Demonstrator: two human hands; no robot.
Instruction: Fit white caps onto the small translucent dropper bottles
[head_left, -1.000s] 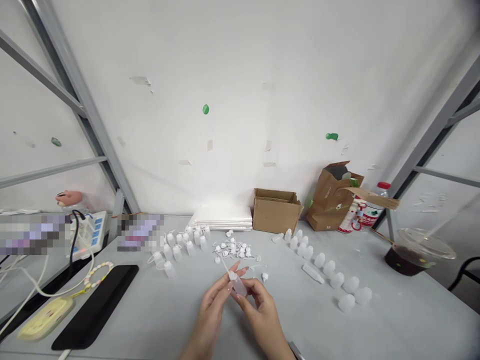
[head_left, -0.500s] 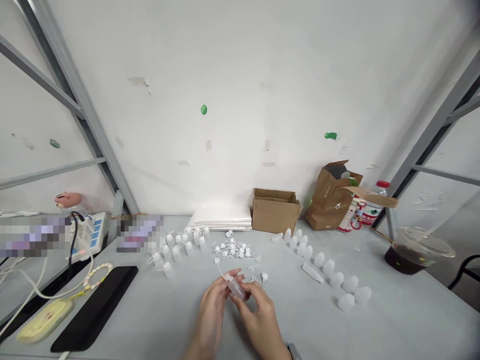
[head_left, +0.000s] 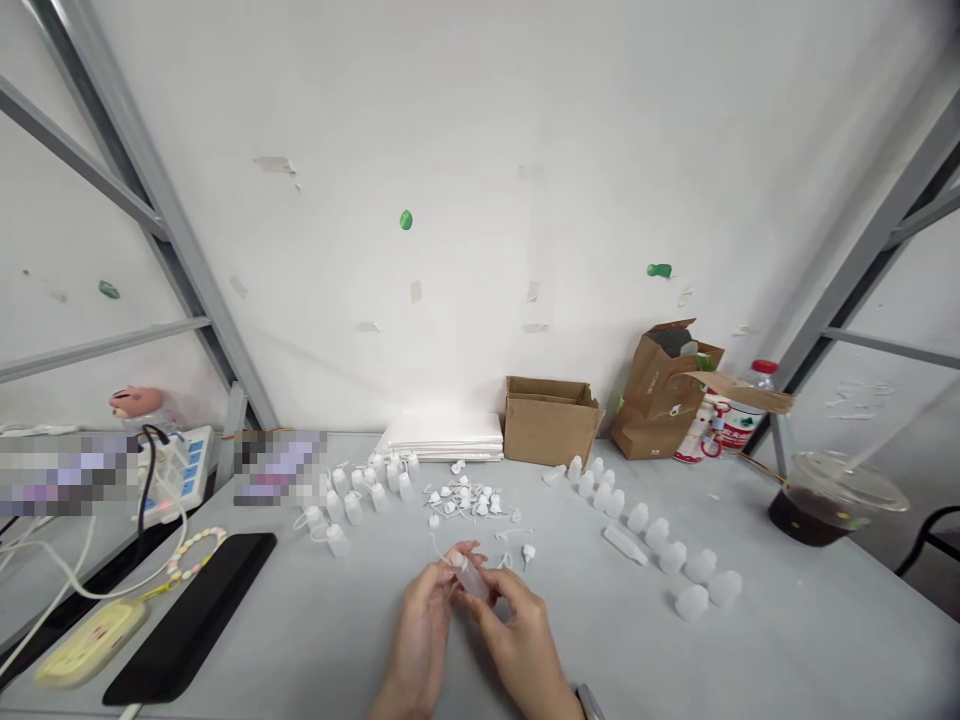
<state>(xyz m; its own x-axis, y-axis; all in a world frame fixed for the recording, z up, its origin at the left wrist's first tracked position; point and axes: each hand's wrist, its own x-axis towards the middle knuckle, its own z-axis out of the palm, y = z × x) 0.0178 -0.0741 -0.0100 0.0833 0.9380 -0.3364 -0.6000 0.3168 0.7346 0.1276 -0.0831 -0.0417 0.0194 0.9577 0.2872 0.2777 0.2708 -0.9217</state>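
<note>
Light even, diffuse | wall (head_left: 465, 120) pale, dimmer upper right | faint shadow on table (head_left: 322, 630) | edge struts (head_left: 116, 115) stretched | mosaic patches (head_left: 279, 468) left | held bottle (head_left: 471, 577) soft

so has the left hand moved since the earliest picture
Yes, slightly: judged against the pile of loose white caps, the left hand has drawn back, a little farther from them.

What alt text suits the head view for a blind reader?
The left hand and right hand hold a small translucent bottle over a grey table. Beyond lie scattered white caps, between capped bottles at left and more translucent bottles at right.
</note>
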